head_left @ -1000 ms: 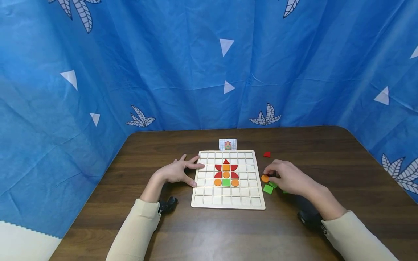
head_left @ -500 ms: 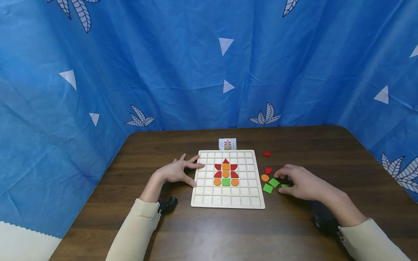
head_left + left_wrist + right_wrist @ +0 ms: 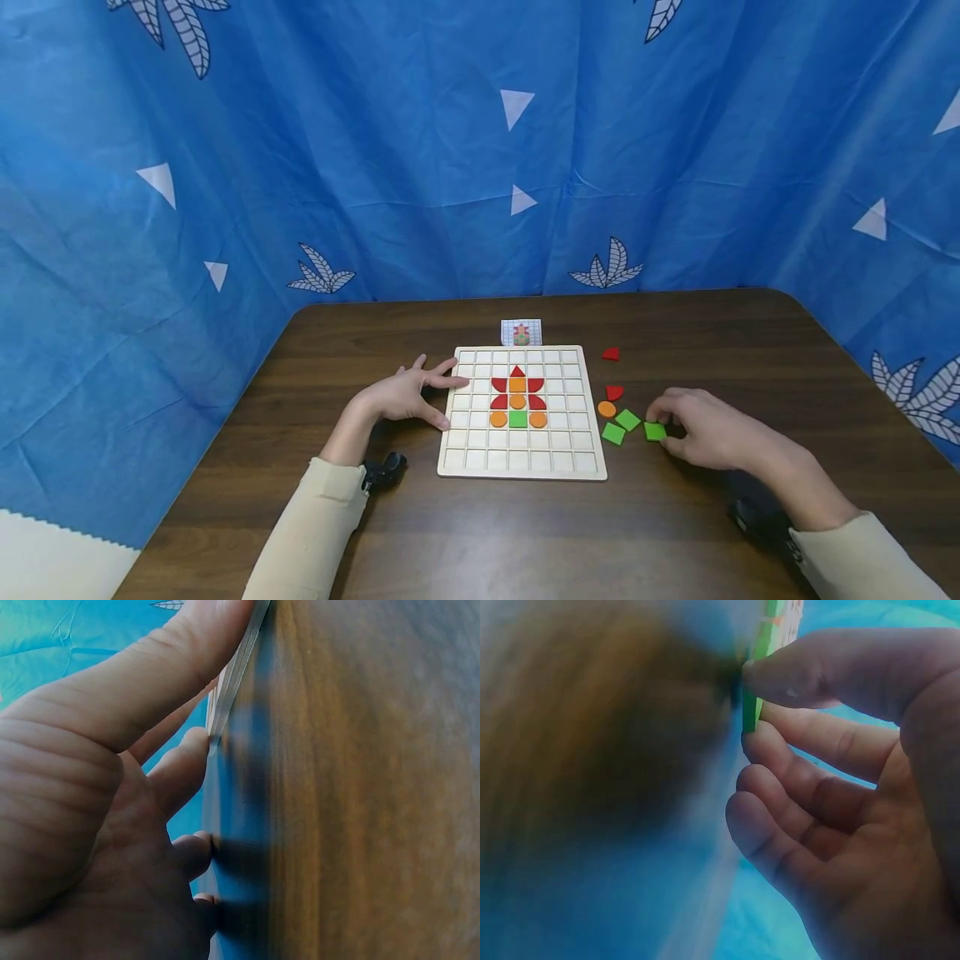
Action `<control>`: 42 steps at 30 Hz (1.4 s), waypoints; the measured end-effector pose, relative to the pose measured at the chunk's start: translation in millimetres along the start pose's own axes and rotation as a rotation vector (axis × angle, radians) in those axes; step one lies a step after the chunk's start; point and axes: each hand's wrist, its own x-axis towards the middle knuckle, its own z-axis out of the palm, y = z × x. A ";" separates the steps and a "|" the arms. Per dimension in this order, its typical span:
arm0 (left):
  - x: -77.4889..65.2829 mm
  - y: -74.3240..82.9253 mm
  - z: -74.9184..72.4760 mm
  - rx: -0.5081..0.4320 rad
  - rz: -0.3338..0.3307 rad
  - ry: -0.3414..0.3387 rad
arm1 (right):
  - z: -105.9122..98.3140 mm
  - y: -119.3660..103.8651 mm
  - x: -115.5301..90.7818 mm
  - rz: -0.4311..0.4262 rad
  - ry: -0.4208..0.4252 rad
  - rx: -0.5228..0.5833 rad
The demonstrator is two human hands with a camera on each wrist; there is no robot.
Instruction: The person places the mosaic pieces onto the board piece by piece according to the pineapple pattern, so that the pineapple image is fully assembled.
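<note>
A white gridded board [image 3: 521, 462] bears red, orange and green tiles set in a symmetrical figure. At its left edge my left hand [image 3: 405, 393] rests with fingers spread, the fingertips over the rim. The left wrist view shows the thumb [image 3: 172, 671] against the board's edge. To the right of the board, my right hand [image 3: 708, 429] pinches a green square tile [image 3: 654, 432] low at the table. In the right wrist view the thumb lies on one side of that green tile [image 3: 751, 705], with fingers at its other side.
Two more green squares [image 3: 627, 419], an orange round tile [image 3: 607, 409] and a red quarter-round tile [image 3: 614, 392] lie between board and right hand. Another red piece [image 3: 611, 354] is farther back. A small pattern card [image 3: 521, 332] touches the board's far edge. Blue cloth [image 3: 450, 167] hangs behind the table.
My right hand has moved right, from beside the orange round tile to the rightmost green square, and now pinches it. The red quarter-round tile has come into sight. My left hand has stayed put.
</note>
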 end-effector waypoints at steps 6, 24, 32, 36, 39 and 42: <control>0.9 0.9 -0.3 -0.008 -0.008 0.000 | -5.9 -12.1 11.6 0.013 0.005 0.025; 1.3 -0.3 0.8 -0.011 -0.015 0.000 | 8.6 -58.6 69.6 -0.016 -0.032 0.121; 0.5 -1.1 0.0 -0.005 -0.005 -0.002 | 17.4 -89.8 87.4 -0.101 -0.029 0.098; 0.7 -2.0 -0.1 -0.003 0.012 -0.007 | 23.7 -103.9 94.1 -0.188 -0.012 0.098; 0.7 -2.2 -0.3 -0.005 0.019 -0.010 | 28.6 -113.6 99.1 -0.228 -0.026 0.107; 0.5 -1.9 -0.9 -0.010 0.016 -0.009 | 33.9 -121.9 103.6 -0.240 -0.046 0.116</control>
